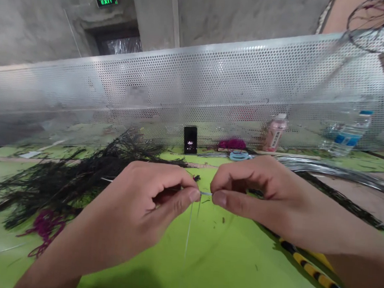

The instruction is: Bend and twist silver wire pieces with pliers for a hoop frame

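Observation:
A thin silvery wire (206,193) is stretched level between my two hands, above the green tabletop. My left hand (154,198) pinches it between thumb and forefinger. From the other side my right hand (257,193) grips it the same way, a short gap away. A fine pale strand (188,232) hangs down from the left fingertips; whether it joins the wire I cannot tell. A small dark tuft with a bit of red (196,178) shows just behind the left fingertips.
Dark, stringy plant-like strands (76,179) lie heaped at left, beside purple yarn (47,230). Behind stand a phone (190,140), blue-handled scissors (239,155), a pink bottle (275,133) and a water bottle (350,134). Coiled wire (343,170) and a yellow-black handle (311,268) lie right.

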### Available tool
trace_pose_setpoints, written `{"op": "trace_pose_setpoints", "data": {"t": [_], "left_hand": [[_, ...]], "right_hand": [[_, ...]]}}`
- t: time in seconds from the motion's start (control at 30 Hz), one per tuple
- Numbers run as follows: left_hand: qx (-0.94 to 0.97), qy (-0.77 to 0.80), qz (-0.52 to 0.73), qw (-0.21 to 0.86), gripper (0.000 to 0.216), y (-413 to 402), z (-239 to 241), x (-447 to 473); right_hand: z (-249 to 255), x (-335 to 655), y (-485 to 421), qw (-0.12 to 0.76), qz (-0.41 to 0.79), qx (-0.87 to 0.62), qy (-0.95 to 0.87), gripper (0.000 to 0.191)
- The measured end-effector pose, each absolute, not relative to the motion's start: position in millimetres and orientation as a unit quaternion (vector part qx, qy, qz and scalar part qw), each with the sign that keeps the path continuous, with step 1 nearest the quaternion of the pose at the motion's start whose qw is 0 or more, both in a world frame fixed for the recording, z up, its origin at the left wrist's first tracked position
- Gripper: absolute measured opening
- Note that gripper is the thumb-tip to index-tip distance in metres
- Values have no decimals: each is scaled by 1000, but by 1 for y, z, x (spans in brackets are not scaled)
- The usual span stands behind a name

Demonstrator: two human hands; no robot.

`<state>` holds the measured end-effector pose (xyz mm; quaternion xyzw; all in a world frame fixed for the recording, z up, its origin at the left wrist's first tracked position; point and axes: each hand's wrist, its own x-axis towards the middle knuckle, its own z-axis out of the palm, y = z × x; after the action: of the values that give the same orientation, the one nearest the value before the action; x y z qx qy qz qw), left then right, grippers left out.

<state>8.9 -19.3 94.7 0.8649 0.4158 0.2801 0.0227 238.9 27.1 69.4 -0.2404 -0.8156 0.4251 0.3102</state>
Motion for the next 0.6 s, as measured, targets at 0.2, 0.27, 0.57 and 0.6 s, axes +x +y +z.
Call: {"op": "trace_pose_setpoints", "data": {"t": [0.2,0.27,0.57,0.6], "left_hand": [[859,423,284,41,27,-20,94,10],[855,432,281,51,29,-18,93,10],[844,459,263,89,38,-21,94,9],[844,460,261,93,38,-21,94,9]], "right_hand": [[76,238,21,316,325,-257,-854,14],[76,237,21,333,253,-259,-871,11],[60,226,16,432,-56,-188,-881,15],[60,225,15,439,-73,-183,-877,15]]}}
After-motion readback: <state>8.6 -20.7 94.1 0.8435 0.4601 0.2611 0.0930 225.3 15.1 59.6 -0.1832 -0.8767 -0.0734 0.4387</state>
